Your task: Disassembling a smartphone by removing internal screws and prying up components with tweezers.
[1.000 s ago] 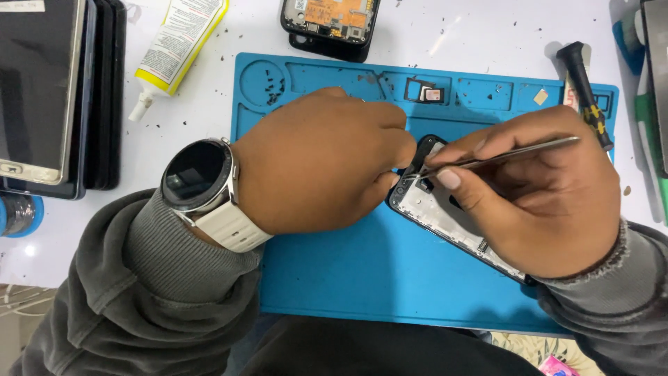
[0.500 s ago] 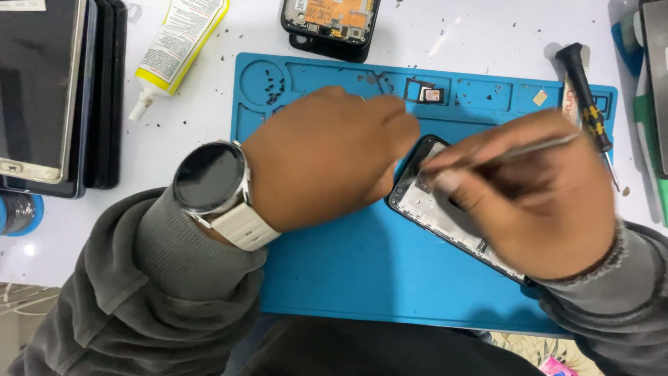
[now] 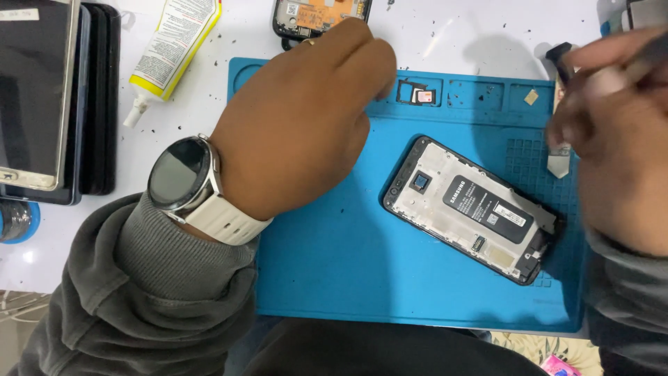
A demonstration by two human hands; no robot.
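Bright even overhead light, soft shadows, right hand (image 3: 612, 132) motion-blurred

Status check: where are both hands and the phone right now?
Left hand at the mat's top trays, grip hidden. Right hand blurred, holding a thin tool. Opened phone lies flat on the mat, untouched. Nothing over it.

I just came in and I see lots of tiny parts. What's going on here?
A person is working on an opened phone that lies on a blue mat with nobody touching it. Its back is off, so the battery shows. The left hand, with a watch on its wrist, reaches toward the small trays along the mat's top edge. The right hand, blurry, holds a thin metal tool.
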